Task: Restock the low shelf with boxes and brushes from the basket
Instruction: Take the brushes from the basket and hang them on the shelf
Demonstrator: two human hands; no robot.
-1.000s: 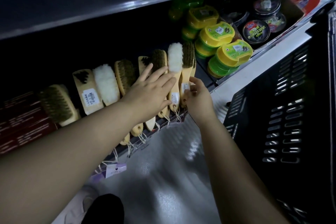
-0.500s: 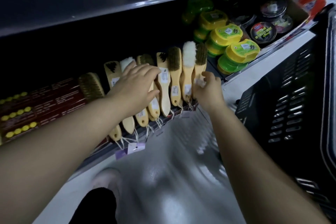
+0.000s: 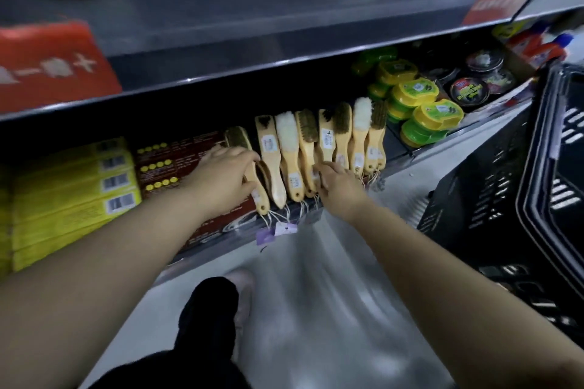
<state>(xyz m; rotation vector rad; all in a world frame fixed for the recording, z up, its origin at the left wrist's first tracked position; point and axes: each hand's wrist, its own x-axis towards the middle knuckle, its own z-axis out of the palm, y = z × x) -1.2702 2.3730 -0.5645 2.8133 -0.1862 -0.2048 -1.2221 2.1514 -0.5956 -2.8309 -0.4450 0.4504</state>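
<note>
On the low shelf point(image 3: 407, 167), a row of wooden-handled brushes point(image 3: 341, 139) is laid side by side, handles toward the front edge, and both hands are set upon that row. The left hand point(image 3: 226, 177) is curled over the leftmost brush point(image 3: 245, 161), its fingers wrapped down around the pale handle; the bristle head of this brush is seen just beyond the knuckles. The right hand point(image 3: 336, 181) is placed a few brushes further right, fingers bent onto the lower handles; whether a handle is truly pinched or only touched cannot be told, as the fingertips are hidden behind the hand. Between the two hands, three brushes lie untouched.

To the left of the brushes, dark red boxes point(image 3: 177, 161) with yellow dots are stacked, partly covered by the left forearm, and flat yellow boxes point(image 3: 72, 193) are stacked beyond them. The black basket point(image 3: 505, 199) stands on the floor at the right and is cut off by the frame edge; its contents are not seen. Much of the upper shelf point(image 3: 252, 9) is smeared by motion blur, and its labels cannot be read.

The handles are of smooth light wood with white stickers and string tags point(image 3: 284, 227); the heads are either brown-bristled or covered in white fleece. Rounded green-and-yellow plastic cases point(image 3: 423, 117) are stacked to the right of the row.
</note>
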